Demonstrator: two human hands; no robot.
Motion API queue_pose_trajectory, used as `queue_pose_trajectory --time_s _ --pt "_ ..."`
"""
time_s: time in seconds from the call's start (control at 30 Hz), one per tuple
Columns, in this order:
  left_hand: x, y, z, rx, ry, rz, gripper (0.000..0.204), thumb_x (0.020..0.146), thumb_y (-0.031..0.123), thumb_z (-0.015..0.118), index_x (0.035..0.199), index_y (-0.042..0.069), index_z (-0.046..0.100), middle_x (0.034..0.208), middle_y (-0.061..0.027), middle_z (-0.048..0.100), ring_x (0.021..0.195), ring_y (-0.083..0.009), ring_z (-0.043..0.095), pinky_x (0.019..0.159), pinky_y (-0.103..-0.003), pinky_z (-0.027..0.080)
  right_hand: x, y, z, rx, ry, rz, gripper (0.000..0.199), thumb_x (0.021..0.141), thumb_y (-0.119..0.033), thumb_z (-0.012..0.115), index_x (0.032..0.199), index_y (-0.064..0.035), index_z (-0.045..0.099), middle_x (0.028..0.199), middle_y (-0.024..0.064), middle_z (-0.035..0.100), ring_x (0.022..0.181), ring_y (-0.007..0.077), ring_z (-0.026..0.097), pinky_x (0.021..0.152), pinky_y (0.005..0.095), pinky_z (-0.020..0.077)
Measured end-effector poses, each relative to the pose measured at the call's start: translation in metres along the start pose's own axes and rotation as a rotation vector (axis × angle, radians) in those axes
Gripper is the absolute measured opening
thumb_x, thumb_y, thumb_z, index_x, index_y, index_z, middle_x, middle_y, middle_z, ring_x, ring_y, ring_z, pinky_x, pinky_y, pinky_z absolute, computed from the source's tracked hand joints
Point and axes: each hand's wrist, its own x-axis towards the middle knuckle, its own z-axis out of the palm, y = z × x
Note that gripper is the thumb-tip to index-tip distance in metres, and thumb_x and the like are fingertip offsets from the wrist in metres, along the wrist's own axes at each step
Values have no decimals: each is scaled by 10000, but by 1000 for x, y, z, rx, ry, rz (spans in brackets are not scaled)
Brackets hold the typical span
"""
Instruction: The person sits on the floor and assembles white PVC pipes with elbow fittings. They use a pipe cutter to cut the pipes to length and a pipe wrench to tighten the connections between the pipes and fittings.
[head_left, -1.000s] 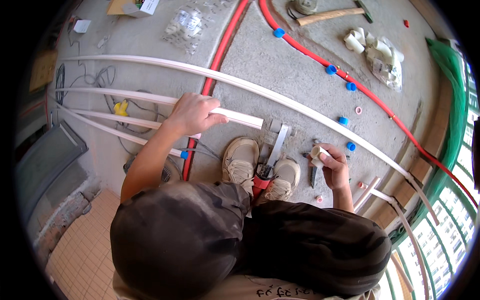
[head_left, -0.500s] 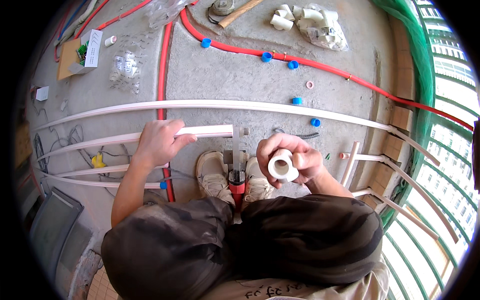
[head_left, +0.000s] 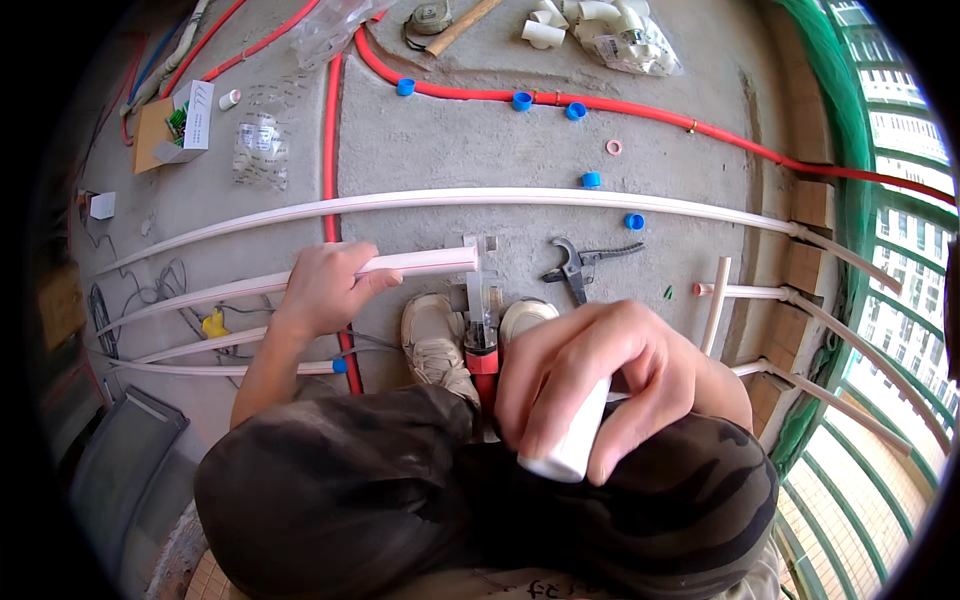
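My left hand [head_left: 325,288] is wrapped round a white plastic pipe [head_left: 425,262] with a thin red stripe. The pipe's cut end lies beside the flat metal plate of a red-bodied pipe welding tool [head_left: 482,355], which stands upright between my shoes; whether they touch I cannot tell. Close above my right knee, my right hand [head_left: 620,375] grips a white pipe fitting [head_left: 575,440], partly covered by the fingers. Beyond this hand a dark pipe cutter [head_left: 570,268] rests on the concrete floor.
A long white pipe [head_left: 520,197] crosses the floor ahead, with red conduit [head_left: 620,108] beyond it. Blue caps [head_left: 575,111] are scattered there. At the back lie a bag of white fittings [head_left: 630,45] and a hammer [head_left: 460,28]. An open carton [head_left: 175,125] stands left; green railing runs right.
My right hand has come closer to me and turned, so the fitting now points downward over my knee. The pipe cutter has come into fuller view. My left hand keeps its hold.
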Motion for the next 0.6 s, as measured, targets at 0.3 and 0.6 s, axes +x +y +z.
queue_pose_trajectory --time_s 0.3,0.6 --pt "5 9 3 -44 17 45 500 917 482 734 745 33 596 699 -188 621 657 -426 623 588 -492 455 9 65 -30 -1200 442 598 440 987 -474 678 1113 -54 709 694 170 684 716 419 704 646 500 543" --pt "-11 -51 25 48 100 47 509 888 490 760 736 39 582 695 -144 612 639 -399 629 572 -488 478 -57 67 -93 -440 938 780 490 1014 -422 700 1111 58 738 893 39 725 818 106 654 735 287 533"
